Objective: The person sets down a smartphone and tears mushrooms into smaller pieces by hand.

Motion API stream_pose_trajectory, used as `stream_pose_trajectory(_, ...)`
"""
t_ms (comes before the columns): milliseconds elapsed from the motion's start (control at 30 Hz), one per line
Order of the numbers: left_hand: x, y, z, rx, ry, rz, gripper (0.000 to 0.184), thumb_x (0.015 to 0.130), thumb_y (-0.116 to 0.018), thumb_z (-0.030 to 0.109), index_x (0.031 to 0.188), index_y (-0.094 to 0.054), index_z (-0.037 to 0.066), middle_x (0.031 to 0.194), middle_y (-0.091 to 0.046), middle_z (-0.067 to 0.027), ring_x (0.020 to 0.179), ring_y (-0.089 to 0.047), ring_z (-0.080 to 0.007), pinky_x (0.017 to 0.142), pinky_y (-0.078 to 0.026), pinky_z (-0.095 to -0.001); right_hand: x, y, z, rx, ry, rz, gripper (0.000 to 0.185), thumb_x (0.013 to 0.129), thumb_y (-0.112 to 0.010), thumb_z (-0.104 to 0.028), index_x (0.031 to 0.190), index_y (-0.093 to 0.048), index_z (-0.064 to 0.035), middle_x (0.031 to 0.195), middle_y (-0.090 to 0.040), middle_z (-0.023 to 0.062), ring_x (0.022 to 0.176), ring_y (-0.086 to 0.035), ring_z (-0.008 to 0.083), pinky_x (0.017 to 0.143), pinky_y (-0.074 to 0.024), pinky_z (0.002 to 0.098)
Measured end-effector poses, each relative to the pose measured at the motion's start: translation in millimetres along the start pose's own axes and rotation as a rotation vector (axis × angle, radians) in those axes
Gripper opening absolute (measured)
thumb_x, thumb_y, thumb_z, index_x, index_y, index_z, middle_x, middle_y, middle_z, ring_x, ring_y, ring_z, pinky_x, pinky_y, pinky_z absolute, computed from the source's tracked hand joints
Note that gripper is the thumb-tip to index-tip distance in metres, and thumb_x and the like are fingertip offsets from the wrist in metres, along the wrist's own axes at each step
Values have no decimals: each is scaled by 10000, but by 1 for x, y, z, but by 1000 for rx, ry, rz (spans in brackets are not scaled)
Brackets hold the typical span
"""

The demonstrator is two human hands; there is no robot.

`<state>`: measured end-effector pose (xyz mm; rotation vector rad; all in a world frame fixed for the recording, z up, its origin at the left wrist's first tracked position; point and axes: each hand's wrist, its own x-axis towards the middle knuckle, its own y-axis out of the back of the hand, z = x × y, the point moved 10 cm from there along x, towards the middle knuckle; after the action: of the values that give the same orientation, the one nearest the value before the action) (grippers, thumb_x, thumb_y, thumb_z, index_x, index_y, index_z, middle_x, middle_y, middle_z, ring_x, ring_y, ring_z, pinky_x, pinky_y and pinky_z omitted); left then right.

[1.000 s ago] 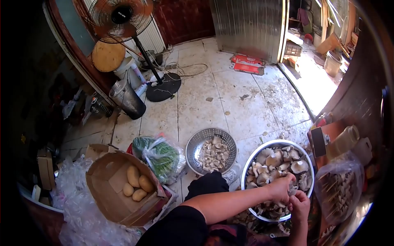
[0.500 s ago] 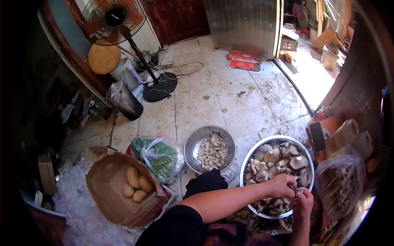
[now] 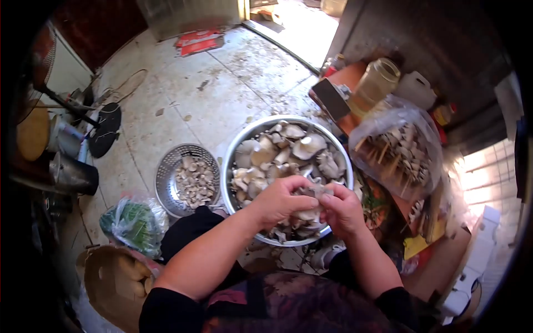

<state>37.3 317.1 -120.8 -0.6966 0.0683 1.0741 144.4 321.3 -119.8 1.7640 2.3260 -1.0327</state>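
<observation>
A large metal basin [image 3: 226, 183] full of grey-brown oyster mushrooms [image 3: 264, 152] stands on the floor in front of me. Over its near side, my left hand [image 3: 284, 201] and my right hand [image 3: 343, 211] meet, both with fingers closed. Between their fingertips is a greyish oyster mushroom [image 3: 315, 191], partly covered by the fingers. To the left of the basin sits a perforated metal colander [image 3: 162, 180] with smaller mushroom pieces [image 3: 194, 180] in it.
At right, a clear plastic bag [image 3: 369, 125] holds skewered mushroom pieces, near a glass jar [image 3: 377, 83]. Bagged greens [image 3: 133, 222] and a cardboard box [image 3: 102, 283] with potatoes lie at lower left. A fan base [image 3: 105, 130] stands farther left; red cardboard [image 3: 199, 41] lies near the doorway.
My view has swung right and down, so the basin appears nearer the middle. Both hands stay together over the basin, with a mushroom now showing more plainly between their fingers.
</observation>
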Motion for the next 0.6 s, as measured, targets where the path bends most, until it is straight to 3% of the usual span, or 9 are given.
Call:
stream_pose_trajectory(67, -3, 4, -1, -22, 69, 53, 335, 802, -704, 122, 1088, -534, 78, 836, -622, -35, 652, -611, -110, 511, -506, -227, 2, 2, -4, 12, 23, 0, 168, 830, -691, -141, 920, -600, -33, 762, -624, 40, 566, -575, 116, 495, -476, 234)
stream_pose_trajectory(233, 0, 12, -8, -83, 105, 172, 288, 799, -692, 113, 1046, -567, 35, 796, -616, -37, 563, -584, -111, 518, -521, -242, 3, 14, -14, -104, 137, 92, 141, 825, -689, -110, 900, -606, -24, 756, -622, 50, 571, -575, 129, 508, -480, 256)
stream_pose_trajectory(367, 1, 30, -6, -177, 33, 310, 221, 802, -673, 88, 998, -586, 36, 777, -626, -40, 557, -585, -106, 511, -523, -243, 2, 35, -28, 2, 221, 218, 201, 835, -693, -125, 967, -605, -3, 803, -637, 51, 612, -590, 112, 566, -503, 246)
stream_pose_trajectory(467, 0, 35, -1, -167, 23, 361, 169, 800, -668, 74, 952, -603, 42, 775, -636, -43, 557, -586, -98, 499, -517, -242, 2, 40, -31, 1, 188, 216, 215, 830, -699, -128, 972, -602, 1, 810, -636, 54, 624, -594, 117, 578, -510, 253)
stream_pose_trajectory(600, 3, 19, -2, 1, 41, 296, 244, 773, -703, 63, 985, -595, 7, 782, -628, -38, 561, -575, -91, 505, -501, -218, 1, 11, -5, -120, 41, 56, 274, 806, -718, -122, 1025, -596, -11, 779, -620, 46, 610, -575, 121, 550, -478, 254)
